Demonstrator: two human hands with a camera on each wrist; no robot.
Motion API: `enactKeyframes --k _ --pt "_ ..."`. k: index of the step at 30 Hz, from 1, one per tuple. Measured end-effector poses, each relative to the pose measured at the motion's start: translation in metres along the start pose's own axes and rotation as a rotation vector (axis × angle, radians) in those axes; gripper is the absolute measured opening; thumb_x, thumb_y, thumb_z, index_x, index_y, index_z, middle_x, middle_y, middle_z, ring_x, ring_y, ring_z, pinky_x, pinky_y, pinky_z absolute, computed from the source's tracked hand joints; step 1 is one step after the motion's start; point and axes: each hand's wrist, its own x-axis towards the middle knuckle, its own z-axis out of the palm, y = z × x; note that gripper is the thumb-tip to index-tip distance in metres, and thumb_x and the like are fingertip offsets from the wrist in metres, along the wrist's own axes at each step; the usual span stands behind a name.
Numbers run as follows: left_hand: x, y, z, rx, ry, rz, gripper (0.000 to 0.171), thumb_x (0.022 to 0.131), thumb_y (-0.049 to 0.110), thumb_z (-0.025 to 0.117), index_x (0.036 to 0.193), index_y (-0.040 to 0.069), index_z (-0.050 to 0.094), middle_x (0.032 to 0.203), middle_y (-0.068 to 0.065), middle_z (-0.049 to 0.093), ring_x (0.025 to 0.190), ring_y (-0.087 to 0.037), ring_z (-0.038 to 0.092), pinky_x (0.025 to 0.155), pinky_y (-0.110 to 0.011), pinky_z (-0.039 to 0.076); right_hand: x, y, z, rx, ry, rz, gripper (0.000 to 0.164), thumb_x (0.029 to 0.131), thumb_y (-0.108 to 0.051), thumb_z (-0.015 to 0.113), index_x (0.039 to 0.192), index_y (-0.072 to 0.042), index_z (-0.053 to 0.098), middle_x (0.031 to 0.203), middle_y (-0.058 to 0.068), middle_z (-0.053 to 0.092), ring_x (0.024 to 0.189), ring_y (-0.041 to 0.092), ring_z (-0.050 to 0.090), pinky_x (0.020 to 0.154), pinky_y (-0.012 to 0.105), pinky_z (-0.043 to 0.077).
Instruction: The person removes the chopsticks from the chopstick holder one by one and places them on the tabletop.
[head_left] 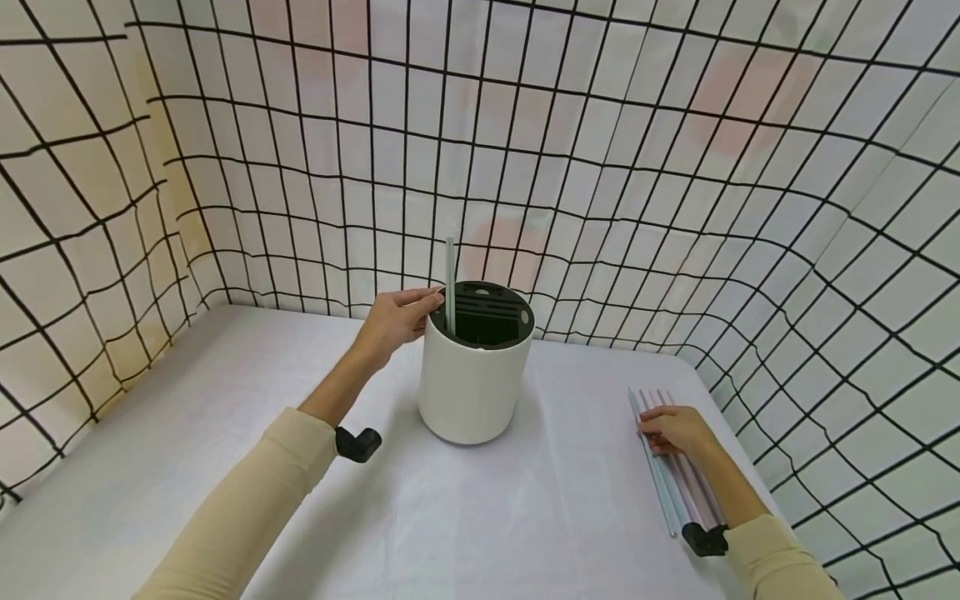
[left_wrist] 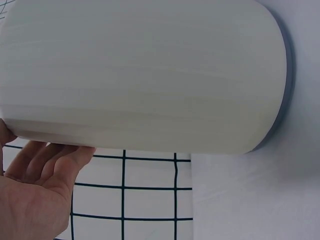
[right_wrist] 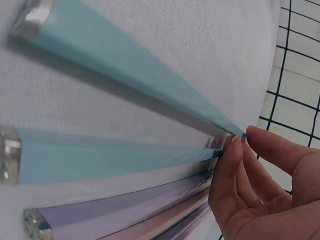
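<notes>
A white cylindrical container [head_left: 472, 396] with a dark slotted top stands upright on the table. My left hand [head_left: 392, 323] grips its left rim, thumb at the top edge and the fingers against the outer wall [left_wrist: 125, 75]. One pale stick [head_left: 451, 287] rises out of the left part of the dark top [head_left: 491, 325]. Over at the right, my right hand [head_left: 678, 429] pinches the far end of a light blue stick [right_wrist: 135, 70] between thumb and fingertips. Beside it lie a second light blue stick [right_wrist: 100, 157], a lilac stick [right_wrist: 100, 212] and several pinkish ones, with clear shiny ends.
A white cloth covers the table [head_left: 570, 467]. Black wire grid panels [head_left: 360, 150] enclose it at the back, left and right, with pale fabric behind. The container stands close to the back panel, and the sticks lie close to the right one.
</notes>
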Motion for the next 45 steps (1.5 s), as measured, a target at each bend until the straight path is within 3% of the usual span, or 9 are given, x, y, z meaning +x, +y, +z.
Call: enactKeyframes --k 7,12,17,24,35,39,45 --pt "0.001 -0.001 0.000 -0.003 -0.002 -0.007 0.047 0.099 0.035 0.069 0.139 0.011 0.064 0.137 -0.009 0.065 0.124 -0.023 0.065 0.103 -0.037 0.055 0.002 -0.002 -0.002 -0.002 0.001 -0.009 0.035 0.095 -0.007 0.067 0.124 0.012 0.061 0.079 0.004 0.070 0.063 0.012 0.064 0.056 0.026 0.059" --pt "0.000 -0.002 -0.001 0.000 -0.001 -0.007 0.047 0.099 0.035 0.068 0.139 0.012 0.063 0.138 -0.009 0.065 0.125 -0.023 0.065 0.104 -0.037 0.055 -0.006 -0.021 0.000 -0.014 0.017 -0.076 0.041 0.097 -0.014 0.068 0.129 0.010 0.060 0.094 0.007 0.073 0.073 0.016 0.069 0.064 0.027 0.061" --pt "-0.002 -0.001 -0.002 -0.003 -0.001 -0.009 0.048 0.099 0.035 0.068 0.140 0.012 0.063 0.139 -0.009 0.064 0.126 -0.024 0.064 0.105 -0.037 0.054 -0.017 -0.058 0.006 -0.037 0.026 -0.169 0.044 0.098 -0.024 0.069 0.132 0.004 0.062 0.107 0.009 0.074 0.087 0.023 0.073 0.072 0.025 0.063" --pt "-0.002 -0.002 -0.003 0.002 0.002 -0.011 0.048 0.099 0.036 0.068 0.140 0.013 0.063 0.140 -0.009 0.064 0.126 -0.024 0.064 0.105 -0.038 0.054 -0.039 -0.123 0.018 -0.068 0.010 -0.286 0.044 0.097 -0.035 0.071 0.130 -0.007 0.067 0.123 0.018 0.071 0.089 0.017 0.074 0.082 0.028 0.063" --pt "-0.001 -0.003 -0.003 0.000 0.004 -0.005 0.047 0.099 0.035 0.068 0.139 0.012 0.063 0.139 -0.009 0.064 0.125 -0.023 0.065 0.104 -0.037 0.054 -0.072 -0.214 0.057 -0.018 -0.028 -0.409 0.034 0.094 -0.030 0.074 0.123 -0.013 0.071 0.118 0.014 0.073 0.094 0.021 0.072 0.105 0.046 0.054" --pt "0.000 -0.002 -0.003 -0.009 -0.002 0.004 0.047 0.099 0.034 0.068 0.140 0.011 0.063 0.138 -0.010 0.065 0.124 -0.024 0.065 0.104 -0.038 0.054 -0.077 -0.237 0.074 0.024 -0.029 -0.462 0.035 0.093 -0.028 0.074 0.124 -0.013 0.070 0.115 0.014 0.074 0.095 0.021 0.073 0.101 0.043 0.056" --pt "0.002 -0.002 -0.002 -0.024 -0.009 0.003 0.047 0.099 0.033 0.068 0.140 0.010 0.062 0.137 -0.011 0.065 0.123 -0.024 0.066 0.103 -0.037 0.055 -0.084 -0.263 0.102 0.045 -0.111 -0.524 0.035 0.095 -0.023 0.073 0.126 -0.007 0.069 0.120 0.014 0.073 0.100 0.026 0.073 0.097 0.040 0.059"
